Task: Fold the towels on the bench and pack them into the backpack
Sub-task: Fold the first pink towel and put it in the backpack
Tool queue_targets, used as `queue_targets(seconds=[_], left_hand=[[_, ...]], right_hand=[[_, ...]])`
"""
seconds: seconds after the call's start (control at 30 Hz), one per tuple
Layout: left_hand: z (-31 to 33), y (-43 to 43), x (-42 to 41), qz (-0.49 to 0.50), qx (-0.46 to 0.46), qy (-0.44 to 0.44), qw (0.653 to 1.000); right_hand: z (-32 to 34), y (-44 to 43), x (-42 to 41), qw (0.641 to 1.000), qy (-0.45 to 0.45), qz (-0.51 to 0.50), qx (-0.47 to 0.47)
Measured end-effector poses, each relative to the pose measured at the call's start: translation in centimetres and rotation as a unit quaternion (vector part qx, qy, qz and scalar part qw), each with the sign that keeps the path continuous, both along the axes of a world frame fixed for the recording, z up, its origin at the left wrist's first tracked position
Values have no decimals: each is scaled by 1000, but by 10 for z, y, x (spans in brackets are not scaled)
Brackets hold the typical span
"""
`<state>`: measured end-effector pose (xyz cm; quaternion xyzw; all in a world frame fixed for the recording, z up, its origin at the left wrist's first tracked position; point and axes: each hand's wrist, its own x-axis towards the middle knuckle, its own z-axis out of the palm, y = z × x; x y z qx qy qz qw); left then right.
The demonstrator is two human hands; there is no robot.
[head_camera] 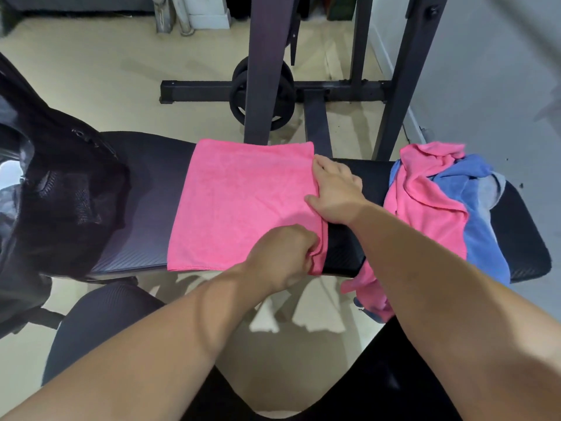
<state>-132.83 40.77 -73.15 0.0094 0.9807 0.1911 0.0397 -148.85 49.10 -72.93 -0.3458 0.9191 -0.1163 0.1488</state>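
I see pink towel [243,202] flat mid-bench [145,192], near square, long axis unclear. Left hand [285,256] pinches near-right corner; right hand [337,189], fingers straight, presses right edge. Black backpack [60,192] at bench's left end.

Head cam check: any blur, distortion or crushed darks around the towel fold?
Head view: fisheye bends the bench and tilts the rack posts; top-right corner is smeared; backpack is near black, little detail; left hand, right hand and flat pink towel are sharp, evenly lit; hard shadows on the floor under the bench.
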Motion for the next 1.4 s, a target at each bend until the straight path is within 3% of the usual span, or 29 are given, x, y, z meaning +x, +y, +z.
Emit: queue_targets(seconds=[0.1, 0.3, 0.5, 0.6, 0.73, 0.83, 0.93, 1.0, 1.2, 1.3, 1.4], left_hand=[[-7, -2, 5, -22, 17, -13, 1000], [2, 5, 6, -37, 55, 61, 996], [-5, 5, 10, -56, 82, -24, 995], [-7, 1, 17, -65, 116, 7, 991], [-3, -13, 25, 46, 146, 92, 984], [-7, -43, 23, 142, 64, 164, 974], [-16, -72, 22, 201, -71, -8, 977], [-25, -83, 29, 199, -85, -93, 972], [-26, -73, 55, 150, -109, -126, 975], [-7, -61, 60, 121, -181, -67, 974], [2, -66, 55, 110, -145, 33, 983]], right_hand=[[-7, 0, 4, 1000, -9, -18, -1], [10, 1, 1, 997, 57, -20, -39], [4, 11, 4, 997, 44, -50, 27], [-4, 13, 9, 994, 24, -99, 48], [-6, 8, 17, 994, 28, -96, 53], [-6, -3, 29, 999, 39, -24, 28], [-16, -13, 46, 998, 14, 34, 52], [-26, -12, 55, 996, 15, 48, 79], [-34, 13, 71, 993, 50, 53, 92], [-26, 29, 81, 995, 50, 46, 78], [-17, 36, 83, 991, 127, 35, 16]])
